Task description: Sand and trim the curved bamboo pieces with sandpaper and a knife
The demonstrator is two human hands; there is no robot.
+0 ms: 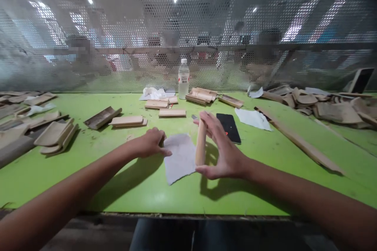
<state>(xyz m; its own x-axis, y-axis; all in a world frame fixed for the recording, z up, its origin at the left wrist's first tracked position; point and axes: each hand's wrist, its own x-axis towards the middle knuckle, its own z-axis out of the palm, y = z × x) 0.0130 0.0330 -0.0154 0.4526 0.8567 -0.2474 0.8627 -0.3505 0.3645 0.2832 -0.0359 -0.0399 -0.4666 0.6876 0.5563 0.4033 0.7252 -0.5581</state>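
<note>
My right hand (225, 153) grips a pale bamboo piece (200, 145) by its two ends, thumb at the near end and fingertips at the far end. The piece stands on edge above the table, beside a torn light-grey sheet (180, 157) that looks like sandpaper. At the sheet's left edge is my left hand (152, 143), its fingers bent and its thumb stretched apart over the edge. I see nothing held in it. Just behind my right hand lies a black phone (229, 127), partly covered by the fingers.
On the green table (132, 196) stands a water bottle (183, 80) before a perforated screen (123, 27). Curved bamboo pieces (55, 135) lie left, with a larger pile (332, 106) right. A long strip (300, 141) and a white sheet (253, 119) lie right of the phone.
</note>
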